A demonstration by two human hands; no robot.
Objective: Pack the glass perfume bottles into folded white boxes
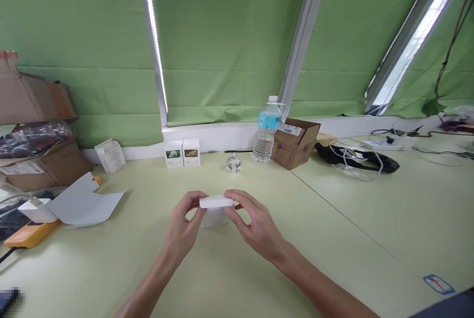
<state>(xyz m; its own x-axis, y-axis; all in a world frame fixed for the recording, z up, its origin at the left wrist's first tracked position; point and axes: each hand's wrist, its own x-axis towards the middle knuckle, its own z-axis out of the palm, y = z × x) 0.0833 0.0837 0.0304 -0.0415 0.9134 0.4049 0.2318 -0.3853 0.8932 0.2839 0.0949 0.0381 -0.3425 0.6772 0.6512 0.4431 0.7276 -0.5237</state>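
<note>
A flat white piece [216, 202] is pinched between my two hands at the middle of the table. My left hand [184, 224] grips its left end with thumb and fingers, and my right hand [255, 221] grips its right end. Right below the piece is a white box [215, 218], partly hidden by it; whether the two touch I cannot tell. Behind them a small clear glass-like object [233, 163] stands on the table. Two small white boxes with flower pictures [182, 153] stand side by side near the wall.
A water bottle [264, 133] and an open brown carton [295, 144] stand at the back, right of centre. Farther right lie a black pouch [385, 164] and cables. White paper [87, 204], an orange device [31, 234] and stacked cartons [48, 165] are on the left.
</note>
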